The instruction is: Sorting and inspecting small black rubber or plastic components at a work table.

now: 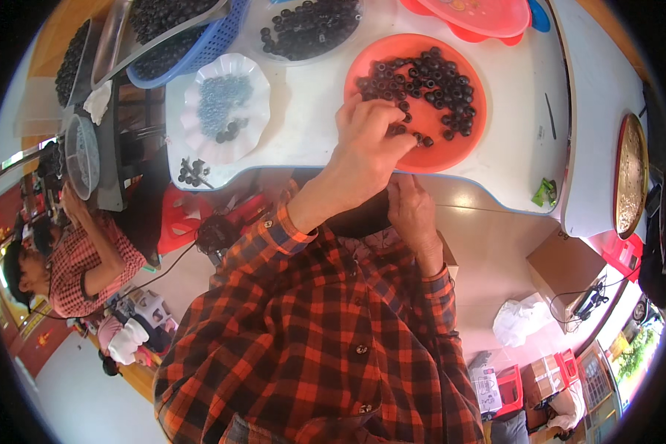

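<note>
Over the near left side of a red round plate (362,74), my left hand (366,148) reaches in with bent fingers. Its thumb and fingertips are apart, with black beads (449,83) showing around and between them. Most of these ring-like beads lie in the plate's middle and right. My right hand (413,211) is at the table's front edge, just below the plate. Its fingers are bent together, and whatever they hold is hidden. A white scalloped dish (257,137) to the left carries small clear-blue beads (226,96) and a few black ones.
A clear tub of black beads (311,29), a blue basket (226,37) and a metal tray (111,59) stand at the far left. Pink-red dishes (488,15) sit far right. Green scraps (545,192) lie near the right corner. Another person (96,259) works at left.
</note>
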{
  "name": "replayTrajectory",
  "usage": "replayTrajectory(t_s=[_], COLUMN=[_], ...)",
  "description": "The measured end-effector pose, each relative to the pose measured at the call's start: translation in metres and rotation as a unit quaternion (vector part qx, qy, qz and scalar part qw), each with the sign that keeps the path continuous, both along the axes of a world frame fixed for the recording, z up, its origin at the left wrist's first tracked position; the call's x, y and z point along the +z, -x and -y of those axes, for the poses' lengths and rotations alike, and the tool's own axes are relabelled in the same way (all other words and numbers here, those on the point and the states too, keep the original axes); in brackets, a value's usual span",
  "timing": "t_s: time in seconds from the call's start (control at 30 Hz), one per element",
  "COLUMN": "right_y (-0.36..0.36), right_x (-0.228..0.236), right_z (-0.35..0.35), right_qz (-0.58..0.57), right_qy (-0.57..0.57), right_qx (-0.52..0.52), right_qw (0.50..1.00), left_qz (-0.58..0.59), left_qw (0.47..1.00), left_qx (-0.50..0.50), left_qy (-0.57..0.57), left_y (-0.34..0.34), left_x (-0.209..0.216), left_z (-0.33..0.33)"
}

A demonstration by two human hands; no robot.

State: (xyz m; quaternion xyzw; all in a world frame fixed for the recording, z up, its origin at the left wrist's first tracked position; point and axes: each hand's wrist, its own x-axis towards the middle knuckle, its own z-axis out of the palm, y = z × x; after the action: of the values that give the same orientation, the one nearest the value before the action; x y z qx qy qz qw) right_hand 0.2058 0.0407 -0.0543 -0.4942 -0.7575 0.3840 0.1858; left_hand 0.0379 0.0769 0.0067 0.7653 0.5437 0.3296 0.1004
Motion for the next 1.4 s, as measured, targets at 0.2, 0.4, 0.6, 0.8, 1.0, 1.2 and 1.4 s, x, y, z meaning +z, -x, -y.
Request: replayTrajectory(t_s=[0.2, 0.4, 0.6, 0.8, 1.0, 1.2, 1.4], right_y=[-0.001, 0.000, 0.001, -0.001, -0.002, -0.002, -0.001], right_x=[-0.003, 0.003, 0.002, -0.005, -0.010, -0.006, -0.007], right_z=[0.001, -0.001, 0.001, 0.002, 0.001, 0.002, 0.004], right_qz=[0.004, 0.004, 0.006, 0.020, 0.013, 0.006, 0.010], right_qy=[0.009, 0.000, 0.017, -0.009, -0.012, 0.019, 0.000], right_qx=[-0.003, -0.001, -0.016, -0.005, -0.001, -0.010, -0.002], right_qw=[1.000, 1.000, 1.000, 1.000, 1.000, 1.000, 1.000], left_qz=[-0.078, -0.023, -0.030, -0.046, -0.055, -0.050, -0.067], left_qw=[0.997, 0.999, 0.999, 0.999, 0.998, 0.998, 0.996], left_qx=[0.022, 0.024, -0.002, 0.000, 0.011, 0.017, 0.003], left_qy=[0.006, 0.007, 0.022, 0.021, 0.017, 0.021, 0.057], left_y=[0.002, -0.002, -0.016, -0.017, -0.023, -0.028, -0.025], left_x=[0.003, 0.000, -0.003, -0.003, -0.004, -0.007, -0.005], left_z=[0.002, 0.002, -0.002, -0.007, -0.011, -0.012, -0.013])
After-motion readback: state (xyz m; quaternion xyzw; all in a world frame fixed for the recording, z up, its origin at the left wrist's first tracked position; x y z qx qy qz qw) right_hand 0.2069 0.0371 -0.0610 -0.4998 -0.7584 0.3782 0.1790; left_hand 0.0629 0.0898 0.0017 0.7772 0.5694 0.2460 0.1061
